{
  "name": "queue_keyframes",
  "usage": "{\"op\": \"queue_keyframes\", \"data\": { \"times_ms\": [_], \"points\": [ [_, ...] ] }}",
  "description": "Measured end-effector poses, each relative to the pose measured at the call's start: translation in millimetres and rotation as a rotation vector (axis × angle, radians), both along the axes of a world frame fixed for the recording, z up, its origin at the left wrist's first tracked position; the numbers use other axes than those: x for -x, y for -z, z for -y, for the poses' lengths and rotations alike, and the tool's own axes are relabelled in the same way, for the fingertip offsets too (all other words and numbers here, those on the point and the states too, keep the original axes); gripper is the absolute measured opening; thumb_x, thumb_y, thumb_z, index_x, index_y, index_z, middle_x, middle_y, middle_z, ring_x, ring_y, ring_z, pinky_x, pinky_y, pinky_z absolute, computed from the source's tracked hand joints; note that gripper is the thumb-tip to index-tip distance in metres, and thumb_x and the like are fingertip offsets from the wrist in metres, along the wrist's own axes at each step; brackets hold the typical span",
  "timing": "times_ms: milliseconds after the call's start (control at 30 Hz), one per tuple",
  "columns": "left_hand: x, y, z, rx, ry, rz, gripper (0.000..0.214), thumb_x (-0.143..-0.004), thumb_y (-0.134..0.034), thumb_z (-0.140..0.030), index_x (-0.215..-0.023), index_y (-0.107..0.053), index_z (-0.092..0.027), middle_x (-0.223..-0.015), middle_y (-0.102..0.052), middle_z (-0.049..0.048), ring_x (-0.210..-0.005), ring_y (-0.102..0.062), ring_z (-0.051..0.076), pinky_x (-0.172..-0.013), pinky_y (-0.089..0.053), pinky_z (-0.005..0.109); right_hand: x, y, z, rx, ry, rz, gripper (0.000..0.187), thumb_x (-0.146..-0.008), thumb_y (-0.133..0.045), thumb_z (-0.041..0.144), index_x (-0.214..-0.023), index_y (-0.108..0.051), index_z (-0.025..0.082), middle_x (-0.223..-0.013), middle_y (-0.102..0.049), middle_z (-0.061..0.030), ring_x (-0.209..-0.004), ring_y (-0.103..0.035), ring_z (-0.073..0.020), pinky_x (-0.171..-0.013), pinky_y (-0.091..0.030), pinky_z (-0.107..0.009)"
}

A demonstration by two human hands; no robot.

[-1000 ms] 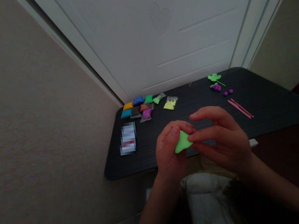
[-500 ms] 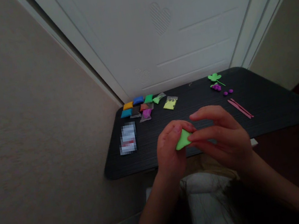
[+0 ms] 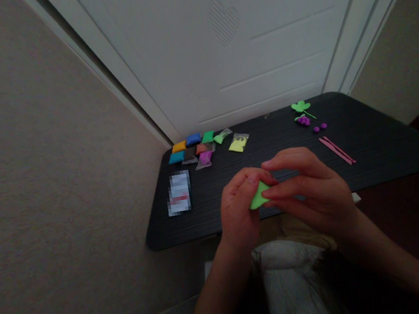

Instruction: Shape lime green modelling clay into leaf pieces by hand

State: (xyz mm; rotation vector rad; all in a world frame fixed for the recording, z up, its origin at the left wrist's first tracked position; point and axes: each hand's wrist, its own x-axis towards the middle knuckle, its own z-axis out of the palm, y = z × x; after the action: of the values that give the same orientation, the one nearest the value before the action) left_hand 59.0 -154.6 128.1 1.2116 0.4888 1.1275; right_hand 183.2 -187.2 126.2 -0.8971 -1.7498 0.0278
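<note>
A flattened piece of light green clay (image 3: 258,199) is pinched between both my hands above the near edge of a small dark table (image 3: 381,147). My left hand (image 3: 238,214) curls round the clay's left side, fingers closed on it. My right hand (image 3: 311,191) presses its fingertips on the clay's right side, index finger raised above. Most of the clay is hidden by my fingers.
Several small bags of coloured clay (image 3: 205,148) lie at the table's far left, with a printed card (image 3: 178,193) nearer me. At the far right sit a green clay leaf shape (image 3: 300,107), purple clay balls (image 3: 309,123) and pink sticks (image 3: 336,150). A white door stands behind.
My hands have closed in a little more round the green clay, so less of it shows. Nothing on the table has moved.
</note>
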Motion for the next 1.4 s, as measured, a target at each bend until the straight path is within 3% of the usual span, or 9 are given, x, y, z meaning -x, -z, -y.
{"op": "queue_keyframes", "data": {
  "times_ms": [767,1200,1400],
  "points": [
    [-0.3,-2.3,-2.2,-0.003,-0.066,-0.144,0.023,-0.075,-0.043,-0.028,-0.062,-0.057,-0.016,-0.064,-0.055,0.0011,-0.062,-0.049,0.011,-0.058,-0.039,0.024,-0.1,-5.4,0.1,0.103,-0.072,-0.005,0.006,-0.068,-0.059,0.025,-0.074,-0.061,0.026,-0.108,-0.051,0.0004,-0.096,-0.048,-0.0168,-0.081,-0.042,-0.034],
    [4.7,-2.6,-4.3,-0.07,0.05,-0.123,0.023,-0.075,-0.043,-0.028,-0.061,-0.057,-0.017,-0.065,-0.054,0.0022,-0.067,-0.049,0.013,-0.063,-0.038,0.027,-2.2,-5.9,2.4,0.221,-0.148,-0.066,0.01,-0.064,-0.063,0.029,-0.073,-0.062,0.025,-0.114,-0.047,0.0001,-0.105,-0.044,-0.0191,-0.086,-0.039,-0.036],
    [5.0,0.9,-3.1,-0.018,0.063,-0.083,0.02,-0.073,-0.045,-0.029,-0.065,-0.056,-0.016,-0.067,-0.053,0.0025,-0.067,-0.049,0.014,-0.063,-0.038,0.027,-2.9,-6.0,2.6,0.237,-0.166,-0.064,0.009,-0.064,-0.064,0.028,-0.072,-0.062,0.026,-0.117,-0.045,0.0011,-0.107,-0.042,-0.0203,-0.088,-0.038,-0.038]
  ]
}}
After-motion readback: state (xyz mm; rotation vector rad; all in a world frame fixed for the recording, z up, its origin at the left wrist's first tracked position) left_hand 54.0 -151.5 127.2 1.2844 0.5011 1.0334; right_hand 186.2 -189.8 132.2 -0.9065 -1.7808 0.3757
